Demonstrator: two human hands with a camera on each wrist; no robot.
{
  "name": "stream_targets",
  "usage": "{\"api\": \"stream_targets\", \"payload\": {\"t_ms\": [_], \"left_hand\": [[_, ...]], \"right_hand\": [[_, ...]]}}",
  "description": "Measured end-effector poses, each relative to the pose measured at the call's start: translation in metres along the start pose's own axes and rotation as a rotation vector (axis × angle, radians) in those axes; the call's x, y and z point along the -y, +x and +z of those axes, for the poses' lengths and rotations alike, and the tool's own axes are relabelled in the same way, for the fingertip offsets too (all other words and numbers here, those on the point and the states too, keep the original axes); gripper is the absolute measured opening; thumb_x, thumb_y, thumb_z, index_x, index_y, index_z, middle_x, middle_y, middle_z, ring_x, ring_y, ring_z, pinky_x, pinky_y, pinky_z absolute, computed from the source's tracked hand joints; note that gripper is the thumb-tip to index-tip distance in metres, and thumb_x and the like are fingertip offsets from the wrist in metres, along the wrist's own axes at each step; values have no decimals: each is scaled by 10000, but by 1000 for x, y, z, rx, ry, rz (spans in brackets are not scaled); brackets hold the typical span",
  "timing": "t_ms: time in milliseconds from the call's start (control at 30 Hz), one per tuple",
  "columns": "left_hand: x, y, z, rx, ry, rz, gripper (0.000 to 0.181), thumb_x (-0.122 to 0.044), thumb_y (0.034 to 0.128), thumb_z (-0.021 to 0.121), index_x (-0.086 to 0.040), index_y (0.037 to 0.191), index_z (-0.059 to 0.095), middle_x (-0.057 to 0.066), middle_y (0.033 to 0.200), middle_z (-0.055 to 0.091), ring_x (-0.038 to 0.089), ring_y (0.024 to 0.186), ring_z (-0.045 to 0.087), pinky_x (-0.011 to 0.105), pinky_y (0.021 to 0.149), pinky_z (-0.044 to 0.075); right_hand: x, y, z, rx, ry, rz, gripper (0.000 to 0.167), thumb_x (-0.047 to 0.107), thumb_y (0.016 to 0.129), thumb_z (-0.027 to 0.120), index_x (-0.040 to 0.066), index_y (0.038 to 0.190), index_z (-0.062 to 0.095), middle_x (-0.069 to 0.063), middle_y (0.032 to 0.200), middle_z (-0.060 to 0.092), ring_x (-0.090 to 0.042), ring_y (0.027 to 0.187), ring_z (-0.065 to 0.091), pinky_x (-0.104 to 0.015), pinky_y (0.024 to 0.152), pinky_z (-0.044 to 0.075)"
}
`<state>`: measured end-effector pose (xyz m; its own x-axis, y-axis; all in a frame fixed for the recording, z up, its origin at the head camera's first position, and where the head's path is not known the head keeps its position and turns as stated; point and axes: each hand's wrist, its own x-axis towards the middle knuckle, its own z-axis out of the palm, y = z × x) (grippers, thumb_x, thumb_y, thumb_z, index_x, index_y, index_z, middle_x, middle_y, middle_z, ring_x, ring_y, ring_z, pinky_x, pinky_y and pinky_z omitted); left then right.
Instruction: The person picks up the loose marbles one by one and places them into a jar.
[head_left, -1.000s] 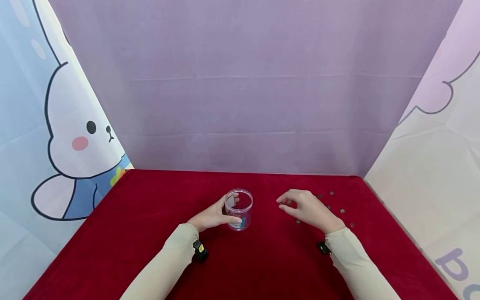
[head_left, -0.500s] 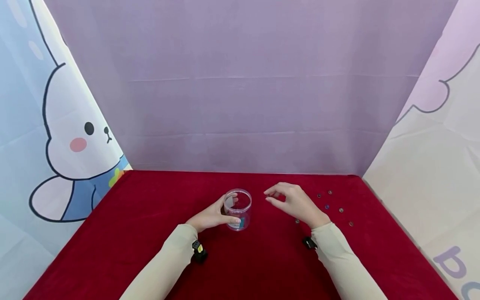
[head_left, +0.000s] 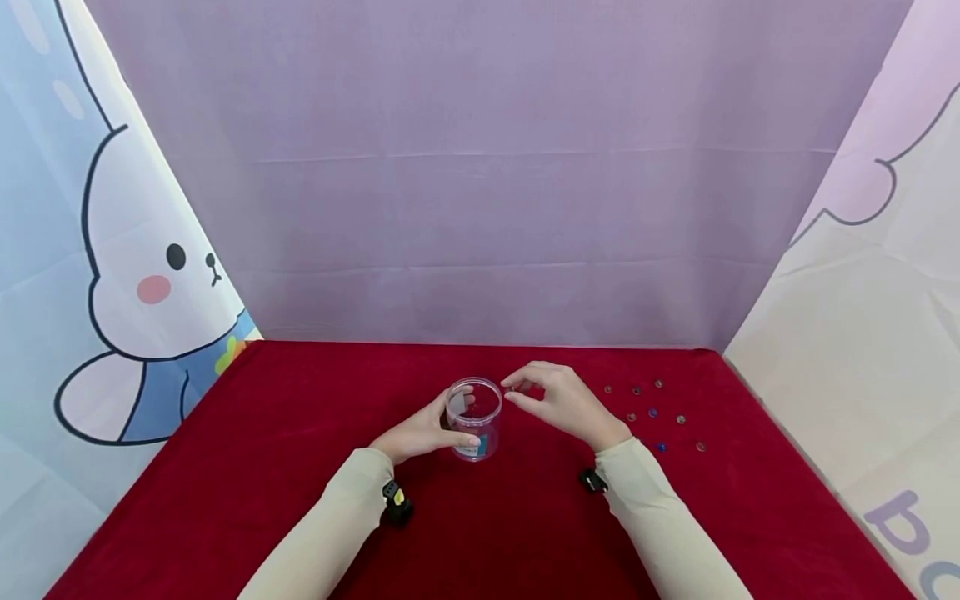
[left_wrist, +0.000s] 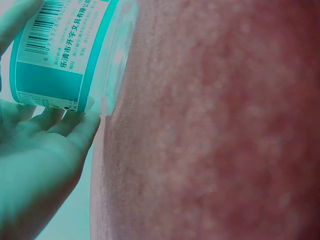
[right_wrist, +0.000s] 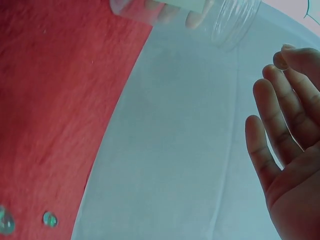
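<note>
A clear, wide-mouthed plastic jar (head_left: 489, 437) stands upright on the red cloth, its top uncovered. My left hand (head_left: 420, 431) grips it from the left, thumb in front and fingers round the far side. The left wrist view shows a label (left_wrist: 55, 45) with a barcode on its wall. Just right of the jar's rim, my right hand (head_left: 561, 404) pinches a small round glass marble (right_wrist: 280, 60) between thumb and fingertip. Its other fingers are loosely extended. Several marbles (head_left: 652, 413) lie scattered on the cloth to the right, some blue.
Red cloth (head_left: 315, 417) covers the table. A purple curtain (head_left: 480, 208) hangs behind it, and printed cloth panels (head_left: 165, 333) flank both sides. Each wrist bears a small black camera (head_left: 397, 502).
My right hand has moved left from near the scattered marbles to the jar's rim, uncovering more marbles behind it. The left hand and jar have stayed in place.
</note>
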<state>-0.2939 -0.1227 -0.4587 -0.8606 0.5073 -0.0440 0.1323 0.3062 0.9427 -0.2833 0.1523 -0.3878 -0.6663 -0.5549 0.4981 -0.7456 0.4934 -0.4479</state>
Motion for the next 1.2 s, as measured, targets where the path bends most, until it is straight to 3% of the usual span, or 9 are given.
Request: {"api": "stream_targets", "payload": {"t_ms": [600,1200], "left_hand": [[0,1,0,8,6,2,890,-340,857,815,-224,1562,284,24,1548,376,255,1399,358,567,1109,328],[-5,3,3,-16,48,18,935,-339,806,858,-197,1539,296,64,1513,408,248,1369,397,549,1093,351]], "right_hand": [[3,13,19,8,-21,-24,229,208,912,768,160,1136,752,49,1053,698,-95,900,645,-232,761,548],[-2,0,4,26,-28,40,287,224,908,773,143,1181,737,47,1109,693,-136,906,651,-265,774,559]]}}
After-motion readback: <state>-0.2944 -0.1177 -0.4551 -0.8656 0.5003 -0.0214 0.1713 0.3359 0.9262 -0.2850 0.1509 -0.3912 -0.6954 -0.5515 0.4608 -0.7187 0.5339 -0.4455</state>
